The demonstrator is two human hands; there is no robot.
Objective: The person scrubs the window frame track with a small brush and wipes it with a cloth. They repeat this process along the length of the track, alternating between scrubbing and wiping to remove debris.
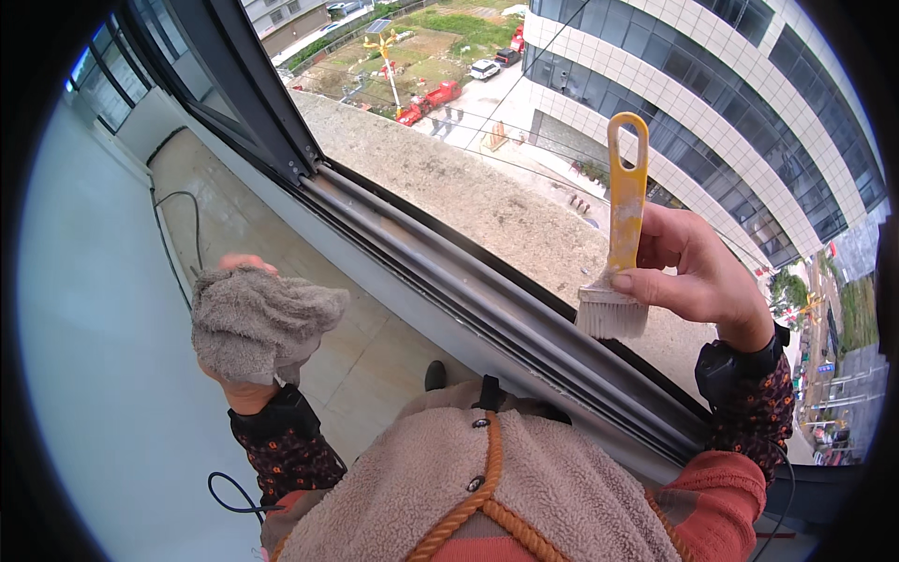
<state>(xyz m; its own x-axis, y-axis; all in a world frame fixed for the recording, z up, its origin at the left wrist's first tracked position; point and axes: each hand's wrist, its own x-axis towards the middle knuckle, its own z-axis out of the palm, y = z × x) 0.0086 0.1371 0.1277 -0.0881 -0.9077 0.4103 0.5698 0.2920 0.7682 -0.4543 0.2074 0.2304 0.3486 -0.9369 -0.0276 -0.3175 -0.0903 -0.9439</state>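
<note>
My right hand (692,270) grips a paintbrush (627,204) by the base of its worn yellow handle. The brush is upright, its pale bristles pointing down over the outer edge of the window track. In my left hand (242,390) is a bunched grey-brown cloth (260,319), which hides most of the fingers. That hand is held above the tiled floor, apart from the window. Between my hands the metal sliding-window track (449,284) runs diagonally, with dust in its channels.
A dark window sash frame (246,91) stands at the track's upper left end. Beyond the sill lies a rough concrete ledge (449,183), with a long drop to the street. A white wall (91,337) is on my left. A black cable (163,232) trails along the tiled floor (365,351).
</note>
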